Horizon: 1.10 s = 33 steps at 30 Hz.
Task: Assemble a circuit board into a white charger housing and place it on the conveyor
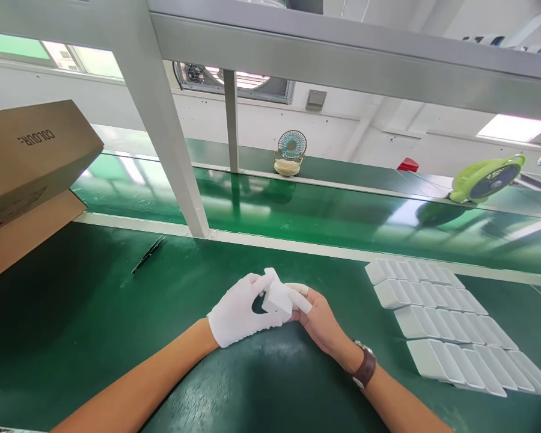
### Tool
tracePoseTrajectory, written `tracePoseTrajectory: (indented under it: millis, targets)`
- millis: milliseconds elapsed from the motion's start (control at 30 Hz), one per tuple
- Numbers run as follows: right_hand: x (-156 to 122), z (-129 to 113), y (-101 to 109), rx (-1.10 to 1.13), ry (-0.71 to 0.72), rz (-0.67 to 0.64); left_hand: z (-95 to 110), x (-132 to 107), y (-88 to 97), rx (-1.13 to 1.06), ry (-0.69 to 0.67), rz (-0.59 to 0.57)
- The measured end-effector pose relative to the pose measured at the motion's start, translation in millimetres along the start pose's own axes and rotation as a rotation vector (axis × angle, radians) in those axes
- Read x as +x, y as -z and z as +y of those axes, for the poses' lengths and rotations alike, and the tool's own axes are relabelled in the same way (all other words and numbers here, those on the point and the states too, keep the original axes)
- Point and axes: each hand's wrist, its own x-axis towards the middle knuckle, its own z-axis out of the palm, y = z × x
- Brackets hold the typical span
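Note:
A small white plastic box-like part [277, 299] is held up between my two hands, above the green mat. My left hand [241, 307], in a white glove, grips it from the left with thumb and fingers. My right hand [320, 317] wears white finger covers and a wristwatch [365, 364]; its fingers close on the part's right side. The part is tilted, and the fingers cover some of it. To the right, rows of similar white parts [451, 325] lie side by side on the mat.
Black tweezers [148, 254] lie left of my hands. A cardboard box [31, 168] stands at the far left. A grey metal post [166, 120] rises from the bench's back edge, before a shiny green belt [270, 207]. Beyond are a small fan [292, 145] and a green fan [487, 178].

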Motion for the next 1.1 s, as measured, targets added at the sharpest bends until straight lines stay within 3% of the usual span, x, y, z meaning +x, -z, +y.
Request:
tracePoseTrajectory:
  millis: [233,533,767,1100]
  targets:
    - [-1,0,-3,0.006,-0.045,-0.089,12,3,2.9,-0.081,-0.088,0.054]
    - [0,2,-3,0.014,-0.056,-0.100,23,7,9.7,-0.115,-0.118,-0.035]
    - [2,5,0,0.021,-0.012,-0.093,14,1,-1.5,-0.110,-0.046,0.069]
    - [0,7,-1,-0.181,0.224,0.213,-8,2,-8.5,-0.180,0.123,0.085]
